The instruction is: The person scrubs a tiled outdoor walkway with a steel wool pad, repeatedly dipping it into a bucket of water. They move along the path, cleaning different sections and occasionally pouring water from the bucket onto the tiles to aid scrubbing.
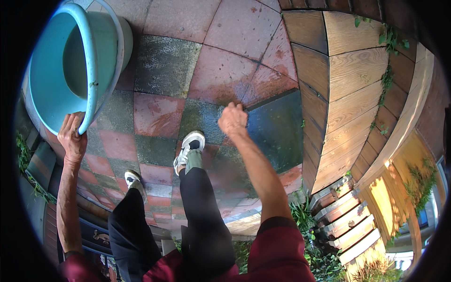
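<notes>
My left hand (73,132) grips the near rim of a large turquoise plastic tub (105,49) at the upper left. The tub's mouth faces left in the view, and no contents are visible inside. A pale curved band runs along its outer side. Near the middle, my right hand (233,119) is curled low at the corner of a dark, wet-looking slab (276,130). The slab's far edge shows as a thick dark line. My right fingertips are hidden, so whether they grip the slab cannot be told.
Red and dark checkered floor tiles (158,114) lie underfoot, some of them wet. My white shoes (190,146) stand on them. A low wall with wood-grain tiles (348,98) runs along the right, with creeping plants (387,79). Brick steps (347,211) and leafy plants (319,253) appear at the lower right.
</notes>
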